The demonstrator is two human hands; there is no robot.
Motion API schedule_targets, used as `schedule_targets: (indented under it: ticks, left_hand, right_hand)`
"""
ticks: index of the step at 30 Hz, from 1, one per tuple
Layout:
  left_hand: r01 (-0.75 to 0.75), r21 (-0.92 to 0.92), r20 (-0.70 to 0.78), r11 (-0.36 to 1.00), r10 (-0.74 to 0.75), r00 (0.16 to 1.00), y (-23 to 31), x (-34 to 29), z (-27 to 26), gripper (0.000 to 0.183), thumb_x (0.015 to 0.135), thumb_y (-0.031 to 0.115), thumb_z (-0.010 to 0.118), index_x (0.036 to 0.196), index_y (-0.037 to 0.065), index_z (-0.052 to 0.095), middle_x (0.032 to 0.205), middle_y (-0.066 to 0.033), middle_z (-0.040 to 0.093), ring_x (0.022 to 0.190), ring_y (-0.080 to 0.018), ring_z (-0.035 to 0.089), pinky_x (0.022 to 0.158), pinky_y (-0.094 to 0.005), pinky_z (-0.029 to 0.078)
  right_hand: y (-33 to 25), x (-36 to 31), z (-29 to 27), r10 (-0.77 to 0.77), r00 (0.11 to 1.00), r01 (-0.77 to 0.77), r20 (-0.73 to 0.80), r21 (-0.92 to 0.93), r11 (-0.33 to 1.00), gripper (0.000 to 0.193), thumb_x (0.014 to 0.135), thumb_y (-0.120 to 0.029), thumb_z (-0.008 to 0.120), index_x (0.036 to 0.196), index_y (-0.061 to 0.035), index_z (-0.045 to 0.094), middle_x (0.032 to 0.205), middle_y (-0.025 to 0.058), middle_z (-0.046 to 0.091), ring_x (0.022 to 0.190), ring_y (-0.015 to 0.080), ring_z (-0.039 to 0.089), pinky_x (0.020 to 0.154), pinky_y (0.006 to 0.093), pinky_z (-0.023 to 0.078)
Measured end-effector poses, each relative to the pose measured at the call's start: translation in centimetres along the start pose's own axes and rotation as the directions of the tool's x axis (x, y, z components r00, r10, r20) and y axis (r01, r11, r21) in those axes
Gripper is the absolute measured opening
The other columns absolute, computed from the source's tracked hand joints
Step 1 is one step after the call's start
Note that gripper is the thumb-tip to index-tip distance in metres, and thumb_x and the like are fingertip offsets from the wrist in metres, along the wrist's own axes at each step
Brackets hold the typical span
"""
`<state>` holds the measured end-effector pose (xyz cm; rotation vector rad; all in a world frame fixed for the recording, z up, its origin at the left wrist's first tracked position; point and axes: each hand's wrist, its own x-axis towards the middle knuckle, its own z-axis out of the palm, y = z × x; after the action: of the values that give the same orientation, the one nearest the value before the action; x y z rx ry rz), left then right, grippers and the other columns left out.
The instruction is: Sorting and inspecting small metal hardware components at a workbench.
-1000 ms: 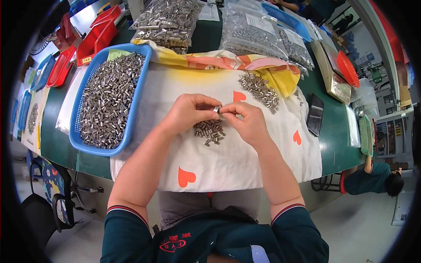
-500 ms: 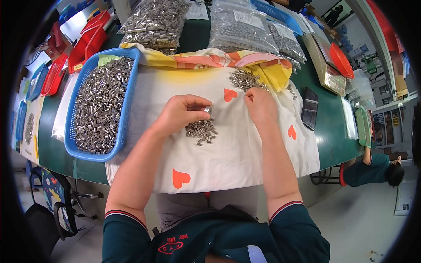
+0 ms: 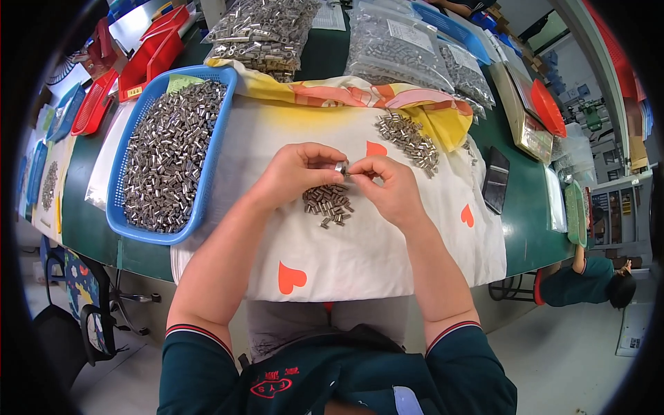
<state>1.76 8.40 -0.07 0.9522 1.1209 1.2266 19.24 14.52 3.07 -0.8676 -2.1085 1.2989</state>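
My left hand (image 3: pixel 299 173) is closed in a pinch on a shiny round metal piece (image 3: pixel 342 167), which stands out between thumb and forefinger. My right hand (image 3: pixel 394 192) meets it from the right, thumb and fingertips pinched together at the piece's edge. Whatever those fingertips hold is too small and covered to make out. Below the hands lies a small pile of short metal sleeves (image 3: pixel 328 205), partly hidden by my left hand. Farther off to the right, a second pile of similar metal sleeves (image 3: pixel 409 143) spreads over the white cloth (image 3: pixel 366 256).
A blue basket (image 3: pixel 145 236) full of small metal sleeves stands at the left. Along the back lie clear bags of metal parts (image 3: pixel 398 52). A dark phone (image 3: pixel 496 181) rests on the green table (image 3: pixel 529 232) at the right. Red bins (image 3: pixel 149 66) stand at the far left.
My right hand has left the far pile and come left and nearer to my left hand, where the fingertips now meet. The whole view has shifted slightly. My left hand keeps its metal piece.
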Motion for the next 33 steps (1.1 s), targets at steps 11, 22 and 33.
schedule_targets:
  ticks: [11,22,33]
  left_hand:
    - [0.009,0.073,-0.054,0.997,-0.005,0.999,0.4,-0.4,0.6,0.027,0.072,0.002,0.065,0.098,-0.003,0.059,0.087,-0.0063,0.062,0.078,-0.0089,0.057,0.071,-0.0208,0.047]
    - [0.053,0.135,0.015,0.989,-0.056,0.998,0.5,-0.6,0.2,0.026,0.072,0.003,0.066,0.096,-0.001,0.06,0.081,-0.0032,0.061,0.074,-0.0067,0.056,0.067,-0.0196,0.047]
    - [-0.064,-0.04,-0.004,0.997,0.064,0.998,0.2,-0.2,0.4,0.027,0.074,0.001,0.063,0.1,0.0,0.057,0.086,-0.0033,0.059,0.079,-0.0077,0.056,0.071,-0.0212,0.046]
  right_hand:
    - [-0.2,-0.2,1.7,-0.331,0.933,0.257,-0.145,-0.376,0.89,0.007,0.067,-0.003,0.059,0.074,-0.0021,0.057,0.071,0.0088,0.058,0.064,0.0234,0.056,0.057,0.0309,0.045]
    - [0.2,0.8,-0.4,-0.02,0.997,0.01,-0.072,-0.138,0.99,0.014,0.07,-0.008,0.062,0.082,-0.0019,0.06,0.074,0.0077,0.06,0.066,0.0164,0.057,0.062,0.0273,0.046]
    - [4.1,4.6,-0.5,-0.269,0.959,0.053,-0.091,-0.875,0.482,0.007,0.071,-0.008,0.053,0.07,-0.0046,0.059,0.074,0.0105,0.055,0.074,0.0259,0.054,0.068,0.0369,0.043]
